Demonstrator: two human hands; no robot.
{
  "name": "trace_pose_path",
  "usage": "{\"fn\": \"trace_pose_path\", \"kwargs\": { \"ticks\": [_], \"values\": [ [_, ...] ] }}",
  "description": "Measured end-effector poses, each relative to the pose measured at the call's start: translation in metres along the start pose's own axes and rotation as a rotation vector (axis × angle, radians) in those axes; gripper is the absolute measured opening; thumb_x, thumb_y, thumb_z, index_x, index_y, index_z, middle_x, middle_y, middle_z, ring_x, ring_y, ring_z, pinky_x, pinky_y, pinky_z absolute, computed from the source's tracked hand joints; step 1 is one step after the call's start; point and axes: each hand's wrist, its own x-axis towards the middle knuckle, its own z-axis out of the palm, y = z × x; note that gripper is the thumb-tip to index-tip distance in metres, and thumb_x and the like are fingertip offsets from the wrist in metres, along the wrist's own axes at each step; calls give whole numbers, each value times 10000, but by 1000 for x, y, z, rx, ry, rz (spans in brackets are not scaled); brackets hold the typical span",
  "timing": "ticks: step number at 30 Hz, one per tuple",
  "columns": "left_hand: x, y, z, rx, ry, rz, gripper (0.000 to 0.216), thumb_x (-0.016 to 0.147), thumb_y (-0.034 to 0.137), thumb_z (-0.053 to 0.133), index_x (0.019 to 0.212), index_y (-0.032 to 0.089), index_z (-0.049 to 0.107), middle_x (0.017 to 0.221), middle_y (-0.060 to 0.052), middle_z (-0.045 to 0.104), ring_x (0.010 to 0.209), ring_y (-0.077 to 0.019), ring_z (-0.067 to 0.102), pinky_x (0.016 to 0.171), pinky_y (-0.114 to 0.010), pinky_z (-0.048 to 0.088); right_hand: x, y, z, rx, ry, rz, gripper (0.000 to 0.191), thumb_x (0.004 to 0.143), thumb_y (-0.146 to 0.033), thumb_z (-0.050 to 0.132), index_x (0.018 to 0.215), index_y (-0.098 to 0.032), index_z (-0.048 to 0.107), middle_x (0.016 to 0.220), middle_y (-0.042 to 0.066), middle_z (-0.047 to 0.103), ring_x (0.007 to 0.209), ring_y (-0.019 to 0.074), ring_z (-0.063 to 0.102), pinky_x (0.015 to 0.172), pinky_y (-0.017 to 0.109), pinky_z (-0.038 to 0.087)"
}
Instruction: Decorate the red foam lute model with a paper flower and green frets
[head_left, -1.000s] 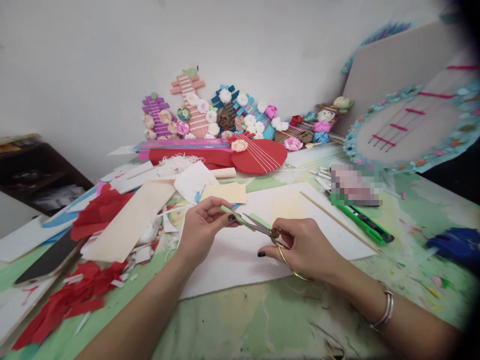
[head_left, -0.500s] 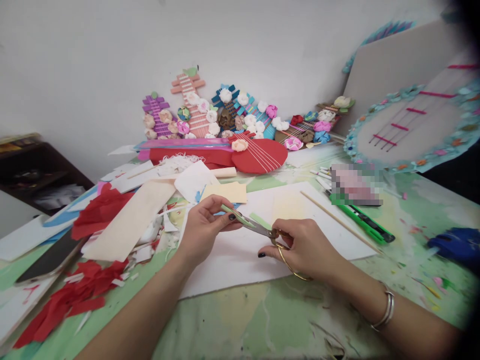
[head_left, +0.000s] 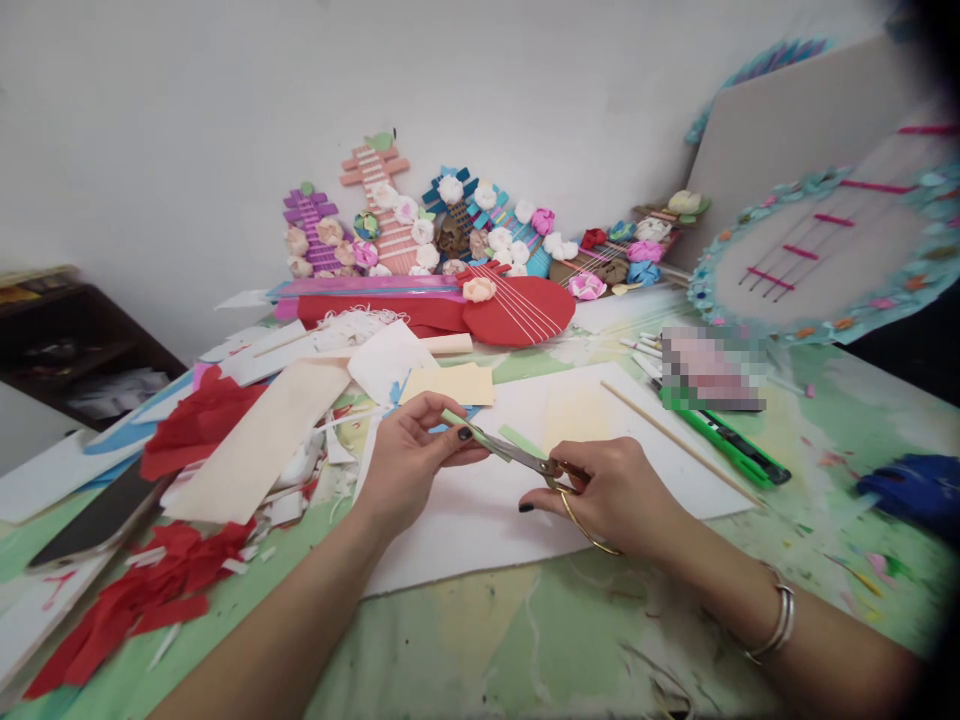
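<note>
Between the thumb and fingers of my left hand (head_left: 416,450) is a narrow light-green paper strip (head_left: 454,419). My right hand (head_left: 611,490) has its fingers in the gold handles of a pair of scissors (head_left: 525,456). The blades reach left to the strip, close by my left thumb, and look nearly closed along it. Another light-green paper piece (head_left: 520,438) lies just behind the blades, over the white board (head_left: 465,540). Both hands are above this board. My left fingertips partly hide the strip's far end.
A thin wooden stick (head_left: 675,440) crosses the board's right side, near a green utility knife (head_left: 739,450). Yellow paper (head_left: 457,384) lies behind my left hand. Red crepe scraps (head_left: 142,600) and a beige strip (head_left: 262,440) are left. A red paper instrument (head_left: 517,312) stands behind.
The scissor blades have come closer together on the green strip. My right hand has shifted very slightly; my left hand stays almost in place.
</note>
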Motion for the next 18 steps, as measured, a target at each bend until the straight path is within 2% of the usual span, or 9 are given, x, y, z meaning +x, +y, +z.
{"fn": "trace_pose_path", "kwargs": {
  "ticks": [5, 10, 18],
  "values": [
    [-1, 0, 0, 4, -1, 11, 239, 667, 217, 739, 811, 137, 566, 715, 2, 648, 637, -140, 677, 610, -244, 593, 0, -4, -3, -36, -15, 14, 403, 668, -577, 653, 671, -175, 619, 502, -26, 507, 459, 87, 419, 484, 207, 256],
    [-1, -2, 1, 32, -53, 16, 219, 669, 223, 736, 800, 139, 582, 739, -2, 648, 638, -141, 673, 636, -273, 595, 0, -7, -4, -17, -54, 8, 398, 683, -580, 637, 725, -184, 621, 535, -19, 527, 474, 96, 433, 484, 205, 257],
    [-2, -5, 5, -13, -39, -32, 242, 665, 257, 739, 781, 146, 557, 734, 4, 659, 628, -154, 679, 600, -280, 596, 0, -3, -2, 16, -39, 12, 409, 663, -579, 656, 646, -175, 596, 501, -31, 499, 463, 85, 415, 476, 205, 264]
  ]
}}
